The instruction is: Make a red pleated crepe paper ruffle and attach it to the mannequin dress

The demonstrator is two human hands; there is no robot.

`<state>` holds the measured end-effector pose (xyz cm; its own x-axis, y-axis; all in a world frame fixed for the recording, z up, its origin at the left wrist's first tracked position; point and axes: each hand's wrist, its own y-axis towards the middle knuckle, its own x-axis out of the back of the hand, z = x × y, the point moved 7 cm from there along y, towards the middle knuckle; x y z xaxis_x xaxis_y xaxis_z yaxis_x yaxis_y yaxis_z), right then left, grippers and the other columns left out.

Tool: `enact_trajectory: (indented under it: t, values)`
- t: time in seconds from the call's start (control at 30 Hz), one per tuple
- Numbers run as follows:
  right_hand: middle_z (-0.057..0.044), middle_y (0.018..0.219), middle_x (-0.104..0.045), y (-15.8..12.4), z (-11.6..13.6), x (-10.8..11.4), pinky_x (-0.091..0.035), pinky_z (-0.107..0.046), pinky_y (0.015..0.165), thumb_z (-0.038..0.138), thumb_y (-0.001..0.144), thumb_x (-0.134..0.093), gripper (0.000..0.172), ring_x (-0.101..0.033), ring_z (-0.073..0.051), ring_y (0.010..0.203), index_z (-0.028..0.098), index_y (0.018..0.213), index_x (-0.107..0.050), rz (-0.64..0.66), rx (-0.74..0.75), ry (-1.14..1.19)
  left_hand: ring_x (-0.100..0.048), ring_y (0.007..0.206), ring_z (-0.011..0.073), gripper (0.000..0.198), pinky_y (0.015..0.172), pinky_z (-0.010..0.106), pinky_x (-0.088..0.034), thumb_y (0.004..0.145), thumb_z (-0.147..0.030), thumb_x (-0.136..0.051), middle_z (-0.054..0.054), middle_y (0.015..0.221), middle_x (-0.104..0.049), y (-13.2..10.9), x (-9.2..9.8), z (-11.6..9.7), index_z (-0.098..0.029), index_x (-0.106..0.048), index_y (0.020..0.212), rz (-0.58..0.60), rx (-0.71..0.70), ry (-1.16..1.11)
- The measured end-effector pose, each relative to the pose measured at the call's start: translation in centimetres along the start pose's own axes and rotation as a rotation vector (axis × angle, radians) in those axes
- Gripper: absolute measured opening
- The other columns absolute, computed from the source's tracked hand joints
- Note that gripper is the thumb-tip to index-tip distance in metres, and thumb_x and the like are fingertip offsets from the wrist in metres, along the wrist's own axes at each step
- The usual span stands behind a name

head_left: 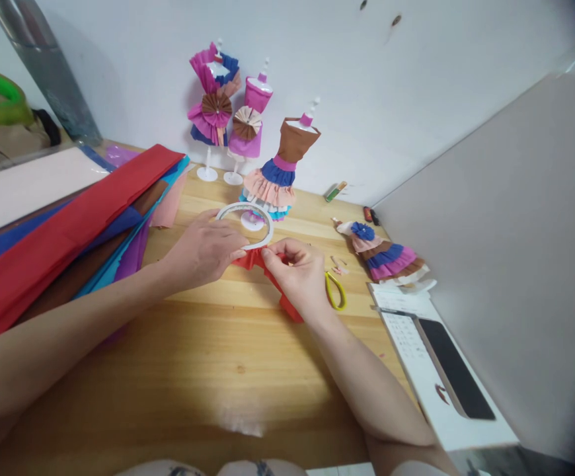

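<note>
My left hand is closed on a white tape roll, a thin ring held upright just above the wooden table. My right hand pinches a piece of red crepe paper right below the ring; more of the red paper shows under my wrist. The two hands meet at the lower edge of the ring. Yellow-handled scissors lie just right of my right hand.
Stacked crepe paper sheets in red, blue, brown and purple lie at the left. Three small mannequins in paper dresses stand by the wall, another dressed one lies at the right. A phone rests on white paper.
</note>
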<state>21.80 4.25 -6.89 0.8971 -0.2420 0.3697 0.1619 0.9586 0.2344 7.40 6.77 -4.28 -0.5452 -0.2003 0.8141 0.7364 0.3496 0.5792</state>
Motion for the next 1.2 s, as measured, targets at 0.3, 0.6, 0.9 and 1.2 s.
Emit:
enact_trajectory:
  t: [0.3,0.6,0.9,1.2]
  values:
    - [0.002,0.050,-0.056,0.0,-0.2,-0.2,-0.034,-0.021,0.044,0.031,0.076,-0.063,0.020,-0.046,-0.009,0.045,0.016,0.062,-0.063,-0.005,-0.004,0.038,-0.055,0.063,0.0173,0.028,0.081,0.035,-0.043,0.095,-0.020,-0.047,0.000,0.061,-0.059,-0.1,-0.1,0.0,-0.018,-0.062,0.071,0.000,-0.004,0.022]
    - [0.003,0.053,-0.057,-0.5,1.9,0.1,-0.036,-0.022,0.047,0.020,0.080,-0.059,0.016,-0.046,-0.009,0.047,0.017,0.064,-0.063,-0.053,0.271,-0.191,-0.054,0.065,0.0175,0.030,0.079,0.035,-0.041,0.097,-0.023,-0.043,0.001,0.064,-0.061,-0.1,-0.2,0.2,-0.017,-0.063,0.075,0.013,0.016,-0.041]
    - [-0.001,0.058,-0.065,-2.4,4.4,-0.4,-0.046,-0.027,0.061,0.014,0.087,-0.059,0.017,-0.059,-0.014,0.056,0.019,0.072,-0.066,-0.190,0.799,-0.556,-0.057,0.067,0.0157,0.035,0.074,0.030,-0.042,0.099,-0.028,-0.041,0.001,0.068,-0.064,-0.2,-1.0,1.4,-0.016,-0.063,0.075,0.075,0.144,-0.184]
    - [0.000,0.062,-0.066,-1.2,2.6,0.8,-0.044,-0.026,0.053,0.022,0.085,-0.059,0.016,-0.055,-0.012,0.052,0.019,0.071,-0.066,-0.182,0.362,-0.239,-0.053,0.059,0.0147,0.037,0.064,0.028,-0.040,0.098,-0.027,-0.040,0.000,0.059,-0.058,-0.1,-0.6,1.4,-0.016,-0.056,0.066,0.013,0.107,-0.166]
